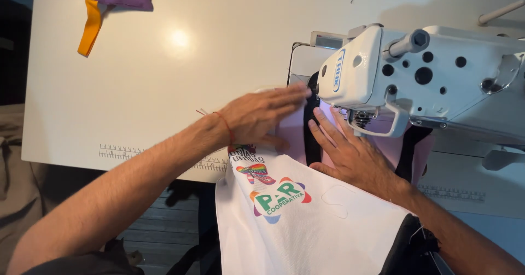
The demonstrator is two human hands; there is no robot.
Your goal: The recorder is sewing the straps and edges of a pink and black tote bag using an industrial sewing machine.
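My left hand [262, 113] lies flat, fingers together, on the white printed fabric [306, 220], its fingertips at the head of the white sewing machine [432, 78]. A red thread is tied around that wrist. My right hand [350, 152] presses flat on the fabric just in front of the presser foot [355, 117], fingers spread beside a black strap [311, 138] that runs under the needle. The fabric carries colourful printed emblems and hangs off the table's front edge. Neither hand grips anything.
The white sewing table [164, 78] has a printed ruler strip [117, 152] along its front edge. A purple cloth piece with an orange strap [104, 1] lies at the far left. Black fabric [410, 247] hangs at the lower right. Dark floor lies below.
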